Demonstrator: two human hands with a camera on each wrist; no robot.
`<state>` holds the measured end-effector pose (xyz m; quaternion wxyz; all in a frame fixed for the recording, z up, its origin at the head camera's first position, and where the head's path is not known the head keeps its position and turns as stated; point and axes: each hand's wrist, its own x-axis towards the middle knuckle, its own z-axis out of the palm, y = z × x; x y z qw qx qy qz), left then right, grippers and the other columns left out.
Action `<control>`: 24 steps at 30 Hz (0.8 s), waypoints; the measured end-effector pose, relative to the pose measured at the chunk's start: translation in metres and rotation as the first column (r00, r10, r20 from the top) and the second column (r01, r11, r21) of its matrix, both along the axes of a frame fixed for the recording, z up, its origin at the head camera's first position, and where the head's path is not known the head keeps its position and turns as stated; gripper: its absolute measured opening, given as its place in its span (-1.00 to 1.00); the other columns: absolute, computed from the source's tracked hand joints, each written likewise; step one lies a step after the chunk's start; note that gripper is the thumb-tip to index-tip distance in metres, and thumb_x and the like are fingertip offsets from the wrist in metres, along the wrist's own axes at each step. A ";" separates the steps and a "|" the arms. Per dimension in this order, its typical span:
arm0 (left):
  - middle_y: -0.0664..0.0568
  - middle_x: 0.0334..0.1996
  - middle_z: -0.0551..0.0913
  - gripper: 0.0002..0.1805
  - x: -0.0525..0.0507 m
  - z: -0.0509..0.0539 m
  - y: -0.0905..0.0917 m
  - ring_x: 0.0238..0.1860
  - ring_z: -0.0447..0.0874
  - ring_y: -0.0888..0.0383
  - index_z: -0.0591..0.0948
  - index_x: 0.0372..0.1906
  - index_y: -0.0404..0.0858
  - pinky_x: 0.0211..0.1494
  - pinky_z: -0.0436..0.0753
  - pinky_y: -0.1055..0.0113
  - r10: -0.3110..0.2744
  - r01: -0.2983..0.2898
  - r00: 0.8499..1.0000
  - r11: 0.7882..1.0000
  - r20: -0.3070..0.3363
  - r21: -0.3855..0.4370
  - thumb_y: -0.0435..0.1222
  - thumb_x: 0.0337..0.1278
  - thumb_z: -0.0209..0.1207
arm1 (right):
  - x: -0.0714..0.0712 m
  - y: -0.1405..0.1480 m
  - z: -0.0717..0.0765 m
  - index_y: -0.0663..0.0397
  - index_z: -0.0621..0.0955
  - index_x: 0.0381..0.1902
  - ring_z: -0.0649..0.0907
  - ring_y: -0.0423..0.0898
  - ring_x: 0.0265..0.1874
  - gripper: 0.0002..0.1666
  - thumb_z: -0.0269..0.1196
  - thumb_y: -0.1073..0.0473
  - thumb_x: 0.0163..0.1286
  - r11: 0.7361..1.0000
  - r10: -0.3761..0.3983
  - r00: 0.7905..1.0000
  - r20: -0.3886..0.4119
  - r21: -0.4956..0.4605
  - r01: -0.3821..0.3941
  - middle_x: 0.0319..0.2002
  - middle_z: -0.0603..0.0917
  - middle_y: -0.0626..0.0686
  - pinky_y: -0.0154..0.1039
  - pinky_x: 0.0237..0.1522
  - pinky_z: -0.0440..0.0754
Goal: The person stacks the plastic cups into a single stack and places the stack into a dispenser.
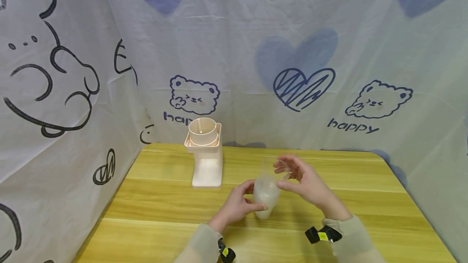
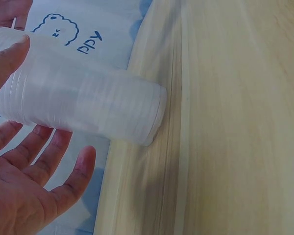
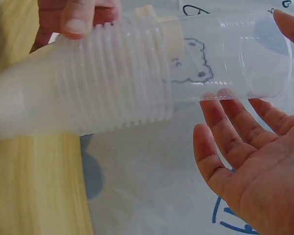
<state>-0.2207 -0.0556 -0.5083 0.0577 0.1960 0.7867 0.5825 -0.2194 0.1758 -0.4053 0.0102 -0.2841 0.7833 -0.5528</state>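
Note:
My left hand (image 1: 239,204) holds a stack of translucent plastic cups (image 2: 103,98), thumb on one side and fingers on the other. The stack stands tilted, its ridged rims visible in the right wrist view. Whether its lower end touches the table cannot be told. From the rim end juts a clear plastic cup (image 3: 225,58). Around this cup curves my right hand (image 1: 301,180), fingertips against one side and thumb at the other; its little finger stands free. How firmly it grips is unclear.
A beige stand (image 1: 207,169) with a round upright ring (image 1: 203,135) on top is at the back left of the wooden table (image 1: 161,210). Behind and to the left hangs a white printed cloth (image 1: 234,52), meeting the table's back edge.

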 end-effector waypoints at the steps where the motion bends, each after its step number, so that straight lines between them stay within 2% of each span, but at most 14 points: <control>1: 0.11 -0.01 0.64 -0.28 0.000 0.000 0.000 -0.01 0.59 0.13 0.49 0.28 -0.16 -0.08 0.65 0.21 0.000 0.000 1.000 1.000 -0.001 0.001 -0.19 -0.06 0.50 | 0.000 0.000 -0.001 0.17 0.39 0.30 0.56 0.18 0.06 -0.33 0.35 0.36 0.26 1.000 0.002 1.000 0.005 0.002 -0.002 0.14 0.55 0.25 -0.08 -0.02 0.57; 9: 0.11 0.00 0.63 -0.27 0.001 0.001 0.000 0.00 0.59 0.13 0.49 0.28 -0.16 -0.09 0.65 0.26 -0.002 0.003 1.000 1.000 0.005 -0.002 -0.18 -0.06 0.50 | -0.001 0.000 -0.012 0.15 0.42 0.29 0.55 0.14 0.08 -0.32 0.40 0.31 0.23 0.999 -0.014 0.999 0.034 0.040 0.012 0.10 0.59 0.12 0.06 0.04 0.51; 24: 0.15 -0.01 0.62 -0.29 0.000 -0.001 -0.001 -0.01 0.58 0.14 0.50 0.27 -0.13 -0.10 0.63 0.28 -0.008 0.008 1.000 1.000 0.006 0.006 -0.18 -0.05 0.50 | -0.003 0.001 -0.023 0.16 0.42 0.30 0.53 0.15 0.12 -0.29 0.42 0.29 0.21 0.999 -0.013 0.999 0.045 0.053 0.010 0.13 0.58 0.14 0.17 0.07 0.46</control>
